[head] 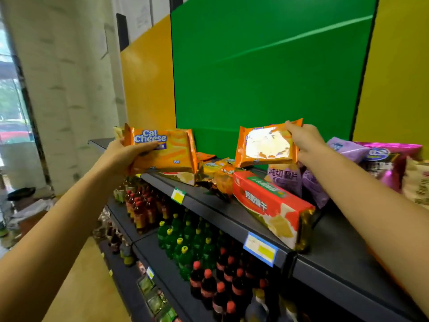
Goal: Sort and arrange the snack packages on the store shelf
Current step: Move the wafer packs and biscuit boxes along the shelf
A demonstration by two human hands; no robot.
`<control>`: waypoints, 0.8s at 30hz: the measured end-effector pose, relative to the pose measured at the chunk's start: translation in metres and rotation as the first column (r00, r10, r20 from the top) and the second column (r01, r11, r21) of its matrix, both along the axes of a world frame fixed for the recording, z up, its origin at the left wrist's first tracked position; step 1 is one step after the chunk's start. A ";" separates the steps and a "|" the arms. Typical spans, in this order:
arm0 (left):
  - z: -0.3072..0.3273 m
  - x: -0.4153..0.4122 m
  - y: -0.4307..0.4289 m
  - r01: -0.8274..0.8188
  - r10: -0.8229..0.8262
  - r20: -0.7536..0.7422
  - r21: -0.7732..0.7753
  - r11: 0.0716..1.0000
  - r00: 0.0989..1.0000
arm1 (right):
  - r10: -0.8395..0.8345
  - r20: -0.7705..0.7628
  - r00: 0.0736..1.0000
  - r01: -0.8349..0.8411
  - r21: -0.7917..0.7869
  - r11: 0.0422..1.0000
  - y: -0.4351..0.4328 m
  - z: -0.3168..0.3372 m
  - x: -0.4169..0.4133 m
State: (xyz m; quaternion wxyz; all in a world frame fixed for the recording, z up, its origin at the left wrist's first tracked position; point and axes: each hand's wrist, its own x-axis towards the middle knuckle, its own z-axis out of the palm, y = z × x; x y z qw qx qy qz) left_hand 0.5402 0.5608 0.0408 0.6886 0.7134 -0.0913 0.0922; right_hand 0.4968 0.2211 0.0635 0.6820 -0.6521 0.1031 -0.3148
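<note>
While held above shelf (232, 212) | left hand (125, 154): pack (167, 152) | right hand (306, 140): second pack (267, 145)

Top shelf (343, 249) is dark and flat, with a blue price tag (260, 249) clipped on its front edge. A long red cracker pack (271, 206) lies right at that edge. Behind it, purple bags (301, 182) and a heap of small orange snack packs (216, 173).

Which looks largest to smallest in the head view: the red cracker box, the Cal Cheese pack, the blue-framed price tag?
1. Red cracker box
2. Cal Cheese pack, though held farther back, so the gap is unsure
3. Blue-framed price tag, clearly smallest
</note>
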 end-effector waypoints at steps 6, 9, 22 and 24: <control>0.015 0.085 -0.016 0.100 -0.103 0.030 0.089 0.991 0.994 | -0.047 -0.041 0.998 0.043 -0.084 0.995 -0.010 0.015 0.066; 0.014 0.122 -0.028 0.138 -0.139 -0.001 0.124 0.983 0.990 | -0.086 -0.057 0.995 0.074 -0.179 0.981 -0.013 0.018 0.089; -0.010 0.269 -0.084 0.373 -0.366 -0.077 0.276 0.886 0.927 | -0.333 -0.092 0.938 0.268 -0.416 0.869 -0.011 0.030 0.158; -0.011 0.291 -0.090 0.417 -0.398 -0.126 0.319 0.851 0.909 | -0.371 -0.091 0.924 0.303 -0.415 0.858 -0.005 0.030 0.173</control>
